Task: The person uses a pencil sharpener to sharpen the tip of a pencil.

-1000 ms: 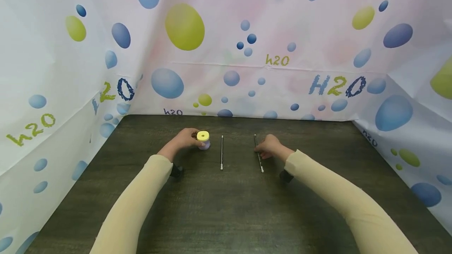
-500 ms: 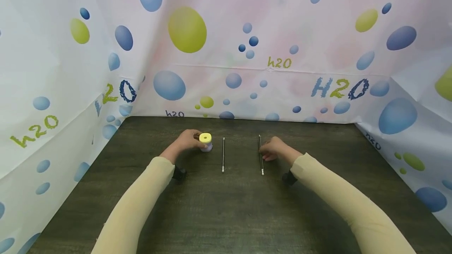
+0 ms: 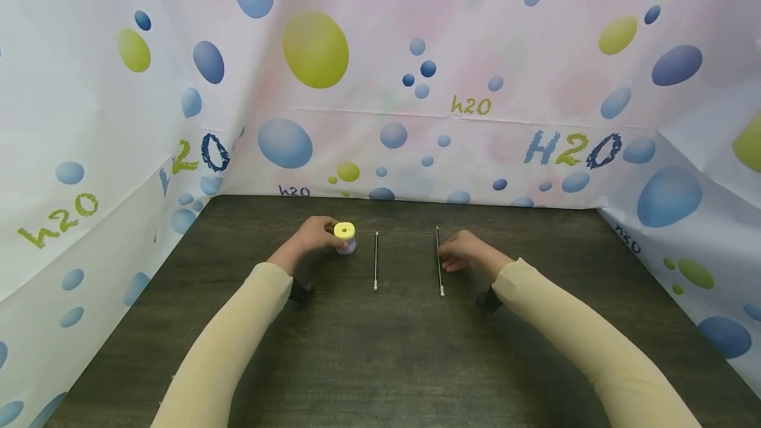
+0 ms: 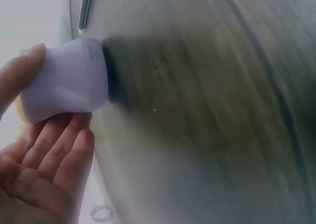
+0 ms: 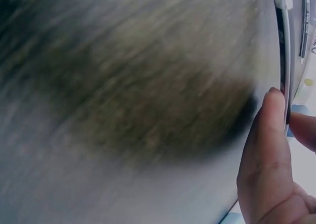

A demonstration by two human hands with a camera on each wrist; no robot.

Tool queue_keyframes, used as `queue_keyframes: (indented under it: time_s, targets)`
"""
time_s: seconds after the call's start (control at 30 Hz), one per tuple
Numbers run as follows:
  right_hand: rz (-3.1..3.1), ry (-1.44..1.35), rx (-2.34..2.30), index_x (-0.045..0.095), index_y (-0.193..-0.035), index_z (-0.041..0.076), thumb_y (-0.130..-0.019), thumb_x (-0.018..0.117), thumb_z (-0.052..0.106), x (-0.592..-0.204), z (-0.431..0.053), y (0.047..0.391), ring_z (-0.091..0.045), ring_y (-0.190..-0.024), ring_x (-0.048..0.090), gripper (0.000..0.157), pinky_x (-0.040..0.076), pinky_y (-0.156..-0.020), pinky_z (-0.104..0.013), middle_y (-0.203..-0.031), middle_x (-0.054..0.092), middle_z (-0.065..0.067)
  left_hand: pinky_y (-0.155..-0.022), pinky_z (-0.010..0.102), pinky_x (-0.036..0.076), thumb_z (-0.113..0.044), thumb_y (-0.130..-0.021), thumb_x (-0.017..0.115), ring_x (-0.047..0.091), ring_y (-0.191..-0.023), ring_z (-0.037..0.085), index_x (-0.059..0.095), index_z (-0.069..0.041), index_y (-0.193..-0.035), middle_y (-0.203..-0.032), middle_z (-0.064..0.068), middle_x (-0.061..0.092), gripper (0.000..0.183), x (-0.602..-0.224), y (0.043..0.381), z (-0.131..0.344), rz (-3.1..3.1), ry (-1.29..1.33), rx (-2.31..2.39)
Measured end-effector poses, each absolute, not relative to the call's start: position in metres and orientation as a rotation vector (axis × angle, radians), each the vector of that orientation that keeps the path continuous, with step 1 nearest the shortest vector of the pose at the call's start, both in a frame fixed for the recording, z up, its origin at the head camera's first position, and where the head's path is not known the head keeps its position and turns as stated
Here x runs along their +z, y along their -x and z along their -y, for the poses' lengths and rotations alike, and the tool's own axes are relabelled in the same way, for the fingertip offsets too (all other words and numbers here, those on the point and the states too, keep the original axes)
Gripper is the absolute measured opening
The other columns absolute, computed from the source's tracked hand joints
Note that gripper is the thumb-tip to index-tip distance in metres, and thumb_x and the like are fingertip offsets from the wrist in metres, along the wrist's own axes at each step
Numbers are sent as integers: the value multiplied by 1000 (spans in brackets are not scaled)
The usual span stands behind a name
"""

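Observation:
My left hand (image 3: 314, 235) grips a small pencil sharpener (image 3: 346, 243) with a pale purple body and a yellow top that has a dark hole. In the left wrist view, the thumb lies on one side of the sharpener (image 4: 66, 78) and the fingers on the other, its base close to the table. With thumb and fingertips, my right hand (image 3: 466, 251) pinches a thin dark pencil (image 3: 441, 281) whose white end points toward me. The right wrist view has this pencil (image 5: 282, 46) between thumb and finger. A second pencil (image 3: 376, 261) lies between the two hands, roughly parallel to it.
The dark wooden table (image 3: 380, 362) reaches back to a white printed backdrop (image 3: 368, 84) with blue and green drops, which also lines both sides. Black straps with small devices show at both wrists.
The pencil in my right hand has shifted slightly right and turned from a slant to nearly straight. My left hand keeps the sharpener almost in place. The head view has shifted a little.

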State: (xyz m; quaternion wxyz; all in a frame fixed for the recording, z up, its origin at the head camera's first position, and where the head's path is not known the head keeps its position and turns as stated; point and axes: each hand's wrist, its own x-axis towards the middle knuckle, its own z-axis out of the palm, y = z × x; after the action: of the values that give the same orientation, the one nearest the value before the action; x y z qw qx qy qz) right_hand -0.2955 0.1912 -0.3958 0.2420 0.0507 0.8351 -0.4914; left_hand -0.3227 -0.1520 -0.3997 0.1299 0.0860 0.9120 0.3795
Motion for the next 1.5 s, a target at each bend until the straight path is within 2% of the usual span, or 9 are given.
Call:
queue_keyframes:
  time_s: [0.1,0.33,0.67,0.77,0.87,1.03,1.13,1.37,1.5]
  targets:
    - [-2279,-139,-1350,53,-135,-18,-101,57,5,-392,-191,295,-8,-64,65,42,61,-66,-25,-89,64,-8,-99,48,54,-30,-85,83,62,-122,39,57,6,-136,-134,26,63,68,-401,327,155,-2669,-257,1105]
    - [-2290,-96,-1325,43,-146,-17,-103,55,8,-387,-192,295,-8,-67,66,51,62,-71,-27,-99,67,-11,-107,51,49,-21,-91,75,57,-129,41,52,7,-141,-140,28,57,62,-387,314,153,-2668,-211,1131]
    - [-2297,-55,-1336,47,-144,-15,-104,53,11,-375,-195,291,-7,-70,66,48,63,-71,-29,-100,69,-11,-107,51,49,-20,-92,73,56,-130,42,50,8,-141,-140,29,57,61,-382,310,158,-2658,-235,1166]
    - [-2299,-58,-1333,47,-145,-13,-105,52,13,-370,-196,292,-7,-72,65,48,62,-72,-29,-106,69,-12,-109,52,48,-20,-92,73,55,-131,42,50,7,-142,-140,29,56,62,-380,310,160,-2663,-250,1178]
    - [-2300,-53,-1339,46,-146,-12,-105,53,14,-365,-197,292,-7,-75,66,49,63,-77,-31,-120,68,-21,-109,52,48,-19,-92,72,55,-132,43,49,8,-142,-140,29,56,62,-377,309,161,-2670,-277,1185]
    - [-2312,-20,-1335,42,-150,-11,-105,52,15,-354,-200,292,-8,-82,68,52,61,-91,-38,-146,54,-31,-107,53,49,-17,-94,71,55,-131,44,48,9,-142,-139,30,56,60,-368,305,161,-2676,-329,1197]
    - [-2316,2,-1332,41,-151,-10,-106,51,16,-347,-202,290,-9,-86,69,52,61,-94,-38,-150,51,-32,-106,53,50,-17,-94,70,56,-130,44,47,9,-143,-139,31,56,59,-362,302,161,-2682,-350,1200]
    - [-2320,70,-1351,39,-152,-11,-107,49,16,-336,-206,282,-9,-92,70,53,62,-88,-32,-150,49,-34,-107,53,49,-18,-95,70,55,-132,45,46,8,-145,-141,30,55,61,-353,295,160,-2686,-377,1201]
    - [-2326,94,-1361,39,-151,-11,-107,49,16,-331,-208,277,-17,-102,72,53,62,-89,-32,-150,49,-34,-108,53,49,-21,-93,72,55,-132,44,48,7,-144,-139,29,56,62,-348,286,160,-2671,-427,1239]
